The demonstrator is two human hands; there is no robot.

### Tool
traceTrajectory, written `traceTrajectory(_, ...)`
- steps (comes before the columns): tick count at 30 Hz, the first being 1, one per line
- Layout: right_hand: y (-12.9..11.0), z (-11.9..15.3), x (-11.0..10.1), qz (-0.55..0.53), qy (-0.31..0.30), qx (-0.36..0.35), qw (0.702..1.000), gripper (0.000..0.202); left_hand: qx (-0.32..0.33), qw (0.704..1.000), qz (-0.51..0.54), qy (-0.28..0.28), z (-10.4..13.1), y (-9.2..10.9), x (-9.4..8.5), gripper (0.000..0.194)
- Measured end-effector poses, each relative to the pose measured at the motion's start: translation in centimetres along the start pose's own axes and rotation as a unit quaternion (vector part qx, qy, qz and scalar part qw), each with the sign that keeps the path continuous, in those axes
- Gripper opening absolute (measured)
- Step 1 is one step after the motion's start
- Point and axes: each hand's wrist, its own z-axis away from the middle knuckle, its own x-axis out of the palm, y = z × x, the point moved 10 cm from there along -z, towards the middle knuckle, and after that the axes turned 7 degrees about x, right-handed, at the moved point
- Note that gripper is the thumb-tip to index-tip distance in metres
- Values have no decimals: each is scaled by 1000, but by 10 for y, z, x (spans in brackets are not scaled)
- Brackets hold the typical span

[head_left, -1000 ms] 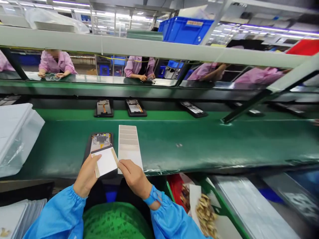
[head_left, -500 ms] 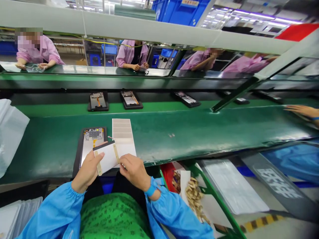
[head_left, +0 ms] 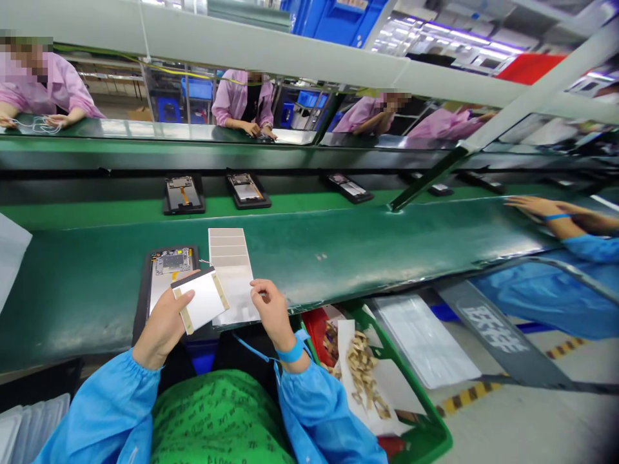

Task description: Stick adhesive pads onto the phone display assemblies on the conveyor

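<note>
In my left hand (head_left: pixel 160 325) is a flat white battery (head_left: pixel 201 304) with a dark top edge, thin wires and two tan adhesive strips along its sides. The thumb lies on its face. My right hand (head_left: pixel 275 316) is apart from the battery, over the right edge of a white sheet (head_left: pixel 228 252) with tan strips. Its thumb and forefinger are pinched; whatever may be between them is too small to make out. Partly behind the battery and left hand lies an opened tablet (head_left: pixel 170 263) in a black tray, its circuit board and an orange flex cable showing.
Several opened devices (head_left: pixel 184 194) in black trays line the green belt beyond the bench (head_left: pixel 338 238). A green crate (head_left: pixel 428 412) with curled tan strips and paper stands low right. A co-worker's hands (head_left: pixel 541 207) rest at the right. People in pink sit opposite. A slanted post (head_left: pixel 428 177) crosses the belt.
My right hand has moved away from the battery's strip to the right, over the white sheet's edge. The battery stays in my left hand, slightly turned. The whole view has shifted.
</note>
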Motion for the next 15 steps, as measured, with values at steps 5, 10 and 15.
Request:
traceTrajectory(5, -46, 29, 33, 135, -133, -167, 968, 19, 15, 1000, -1, 20, -3, 4, -4, 68)
traceTrajectory(10, -62, 42, 54, 289, -124, -260, 913, 18, 24, 1000, 4, 18, 0, 6, 1, 71)
traceTrajectory(15, -60, 43, 62, 333, -95, -294, 891, 17, 28, 1000, 4, -13, 6, 6, 9, 66)
